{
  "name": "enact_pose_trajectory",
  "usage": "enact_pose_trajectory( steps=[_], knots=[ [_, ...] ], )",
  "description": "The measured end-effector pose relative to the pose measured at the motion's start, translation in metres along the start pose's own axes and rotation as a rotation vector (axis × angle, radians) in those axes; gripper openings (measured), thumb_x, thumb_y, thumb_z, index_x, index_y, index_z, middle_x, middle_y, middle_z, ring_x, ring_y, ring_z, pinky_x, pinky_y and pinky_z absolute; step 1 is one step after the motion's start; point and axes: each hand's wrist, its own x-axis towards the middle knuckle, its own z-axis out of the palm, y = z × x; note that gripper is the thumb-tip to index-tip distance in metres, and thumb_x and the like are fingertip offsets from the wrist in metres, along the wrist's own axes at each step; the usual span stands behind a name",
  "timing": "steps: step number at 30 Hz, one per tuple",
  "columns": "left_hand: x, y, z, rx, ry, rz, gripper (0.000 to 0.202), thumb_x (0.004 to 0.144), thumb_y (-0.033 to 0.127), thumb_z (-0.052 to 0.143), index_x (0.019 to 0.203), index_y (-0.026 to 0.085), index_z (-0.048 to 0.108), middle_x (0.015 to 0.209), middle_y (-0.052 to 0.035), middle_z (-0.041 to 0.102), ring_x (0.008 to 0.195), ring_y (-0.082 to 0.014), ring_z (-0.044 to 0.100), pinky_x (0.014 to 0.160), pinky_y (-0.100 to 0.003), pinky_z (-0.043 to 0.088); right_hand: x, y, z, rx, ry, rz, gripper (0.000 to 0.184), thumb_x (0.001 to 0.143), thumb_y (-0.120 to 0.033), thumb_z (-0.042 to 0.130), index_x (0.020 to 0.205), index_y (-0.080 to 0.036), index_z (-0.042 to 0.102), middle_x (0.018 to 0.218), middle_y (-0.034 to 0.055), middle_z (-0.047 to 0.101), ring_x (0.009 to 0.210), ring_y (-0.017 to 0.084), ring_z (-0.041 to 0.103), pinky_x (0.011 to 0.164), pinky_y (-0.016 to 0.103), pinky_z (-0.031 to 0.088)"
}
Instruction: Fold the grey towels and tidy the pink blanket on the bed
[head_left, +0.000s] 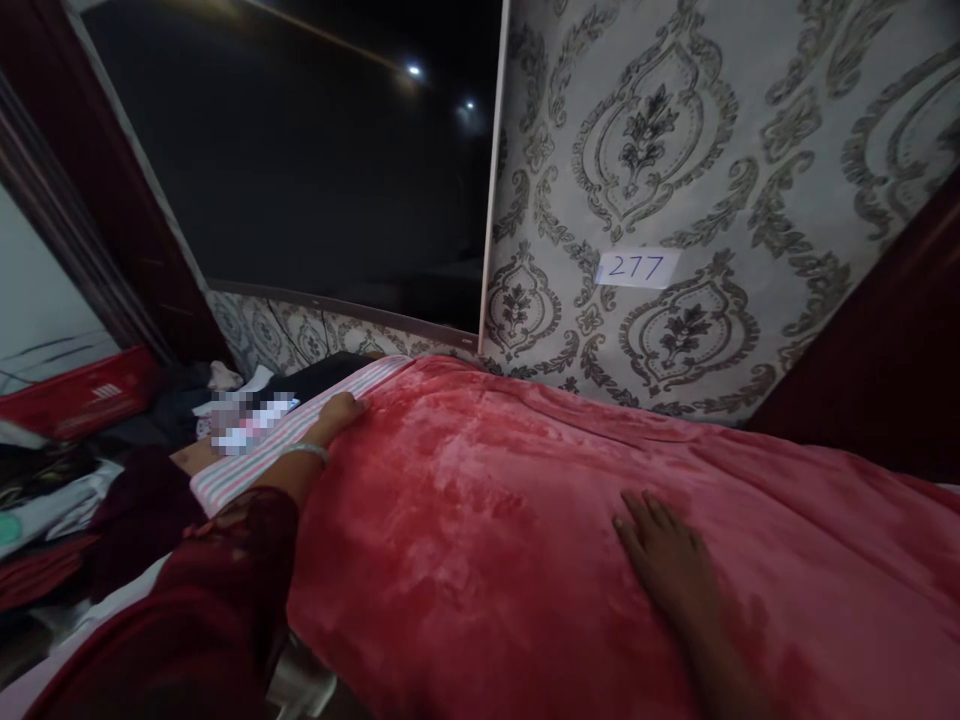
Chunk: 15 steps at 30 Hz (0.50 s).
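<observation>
A plush red blanket (510,520) covers the bed and fills the lower middle of the view. My left hand (337,413), in a dark red sleeve with a pale bangle at the wrist, rests at the blanket's far left edge, where a pink-and-white striped sheet (300,430) shows; its fingers curl over that edge. My right hand (664,560) lies flat on top of the blanket at the lower right, fingers stretched out and slightly apart, holding nothing.
A wall with grey damask wallpaper (675,150) rises behind the bed, bearing a white label reading 277 (637,268). A large dark screen (315,160) hangs at the left. Clothes and a red crate (82,390) are piled at the far left. Dark wood (885,340) stands at right.
</observation>
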Motion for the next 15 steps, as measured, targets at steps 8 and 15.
enact_pose_trajectory(
  steps=[8,15],
  knots=[
    [0.038,0.023,0.027,-0.047,0.070,-0.075,0.046,0.094,0.039,0.042,0.112,0.007,0.070,0.115,-0.0234,0.072,0.112,-0.0329,0.067,0.080,-0.034,0.052,0.000,0.011,0.022,0.037,0.093,-0.011,0.067,0.096,-0.049,0.020,0.145,-0.020,0.053,0.150,0.0109,0.052,0.137,0.030,0.046,0.110,0.050,0.037],
    [0.049,0.022,0.038,-0.049,0.121,-0.069,0.048,0.095,0.040,0.038,0.113,0.009,0.069,0.122,-0.0255,0.068,0.116,-0.0370,0.065,0.086,-0.042,0.052,-0.002,0.018,0.039,0.088,0.164,-0.028,0.069,0.095,-0.053,0.019,0.142,-0.019,0.056,0.148,0.0125,0.053,0.137,0.032,0.046,0.108,0.054,0.039]
  ],
)
